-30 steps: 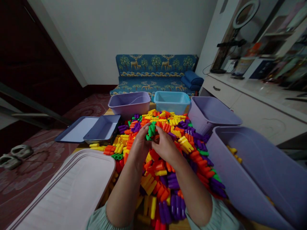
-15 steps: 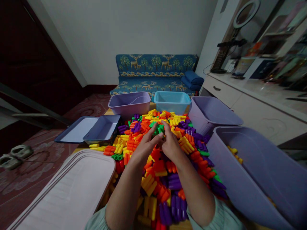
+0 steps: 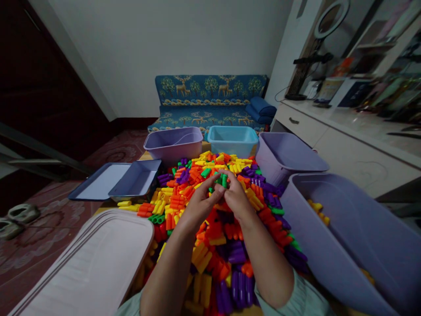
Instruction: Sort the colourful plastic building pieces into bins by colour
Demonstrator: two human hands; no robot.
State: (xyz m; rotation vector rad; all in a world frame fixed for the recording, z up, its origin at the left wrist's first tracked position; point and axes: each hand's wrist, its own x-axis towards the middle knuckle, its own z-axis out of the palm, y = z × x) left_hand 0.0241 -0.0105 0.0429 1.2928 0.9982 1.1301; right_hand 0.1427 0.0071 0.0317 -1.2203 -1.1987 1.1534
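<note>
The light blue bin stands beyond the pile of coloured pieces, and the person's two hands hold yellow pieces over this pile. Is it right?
One thing is wrong: the head view shows green pieces, not yellow ones, held between the left hand and the right hand. The light blue bin does stand beyond the pile of coloured pieces.

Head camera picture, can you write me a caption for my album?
Left hand and right hand meet around green pieces over a colourful heap, a light-blue tub beyond.
</note>
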